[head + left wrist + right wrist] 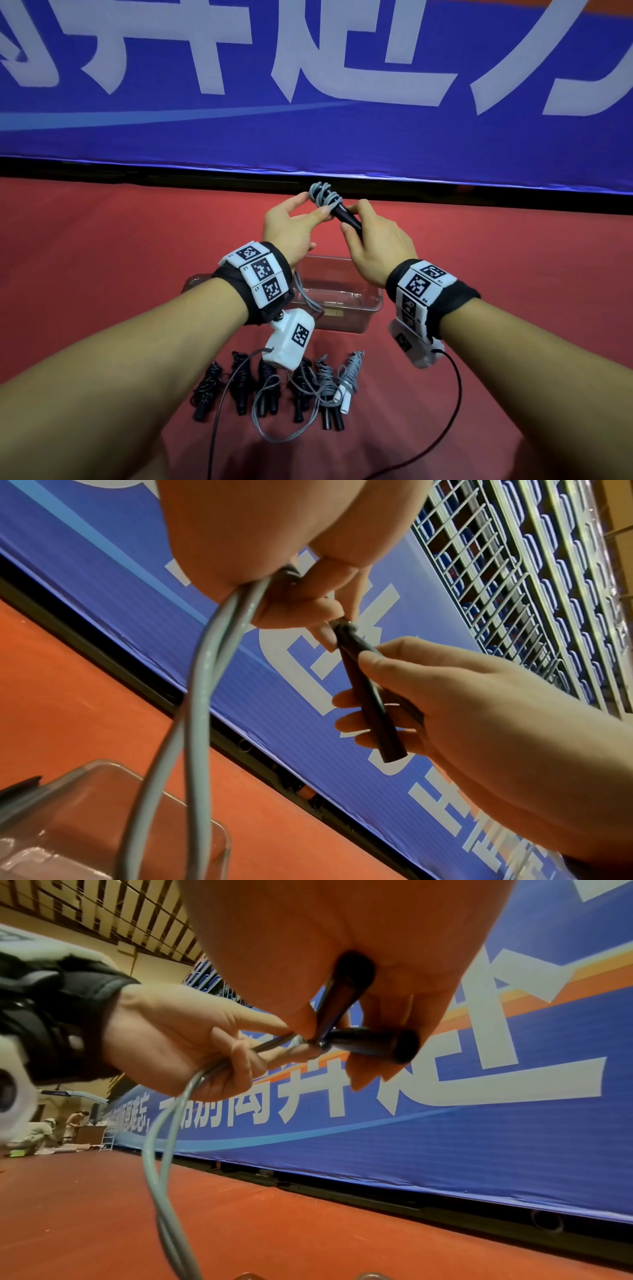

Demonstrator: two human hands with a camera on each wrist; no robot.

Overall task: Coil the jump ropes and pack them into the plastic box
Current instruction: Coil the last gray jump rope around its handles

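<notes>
Both hands are raised over the clear plastic box (356, 301) on the red floor. My right hand (354, 219) grips the two black handles (347, 217) of a jump rope. Its grey rope (322, 193) is wound in several turns around the handles' far end. My left hand (313, 205) pinches the rope at the wraps, and the rest runs through its curled fingers. In the left wrist view the rope's two strands (205, 669) hang down past the box (103, 818). In the right wrist view the handles (373, 1042) cross under my right hand (359, 1020), and my left hand (281, 1039) holds the rope (161, 1137).
A row of several coiled jump ropes (274, 387) lies on the floor near me, and a loose grey loop (284, 431) trails among them. Black camera cables (452, 404) hang from my wrists. A blue banner (308, 85) on a black rail bounds the far side.
</notes>
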